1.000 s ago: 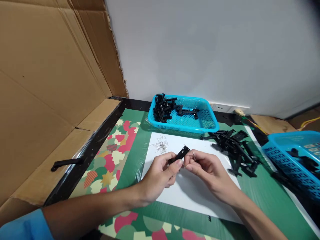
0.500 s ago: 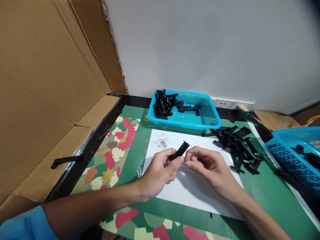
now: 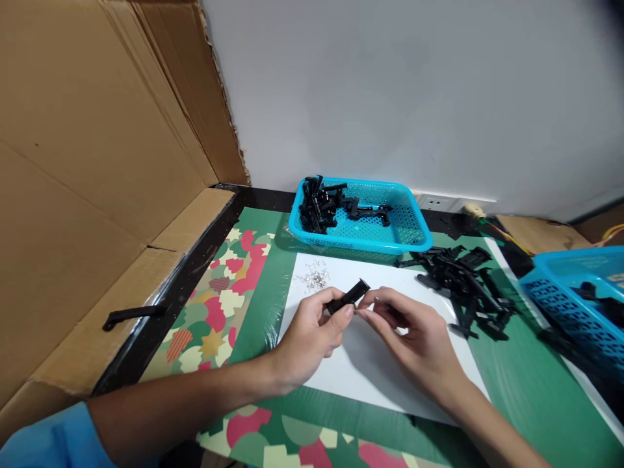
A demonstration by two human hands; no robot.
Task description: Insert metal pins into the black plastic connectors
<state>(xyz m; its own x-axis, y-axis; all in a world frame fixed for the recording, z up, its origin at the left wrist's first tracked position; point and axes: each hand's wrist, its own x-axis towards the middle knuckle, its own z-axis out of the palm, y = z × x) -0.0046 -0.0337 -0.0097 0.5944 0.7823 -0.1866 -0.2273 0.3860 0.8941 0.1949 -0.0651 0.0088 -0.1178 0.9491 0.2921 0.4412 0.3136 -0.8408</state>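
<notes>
A narrow black plastic part (image 3: 351, 294) is gripped between the thumb and fingers of my left hand (image 3: 312, 338), its far end pointing up to the right. The fingertips of my right hand (image 3: 414, 331) are pinched together close against the part's lower side. Whatever they hold, if anything, is too small to make out. Both hands hover over a white sheet (image 3: 375, 383). On that sheet, beyond my left hand, lies a scatter of tiny metal bits (image 3: 318, 279), perhaps small springs.
A blue basket (image 3: 361, 244) with black parts stands against the wall. Right of the sheet is a heap of black parts (image 3: 468, 286). Another blue basket (image 3: 560, 299) is at the right edge. One black part (image 3: 134, 314) lies left, by the cardboard (image 3: 92, 338).
My left hand has rolled the black part so another side faces up. The right fingertips have come up near its edge, and a thin metal piece seen there before is hidden.
</notes>
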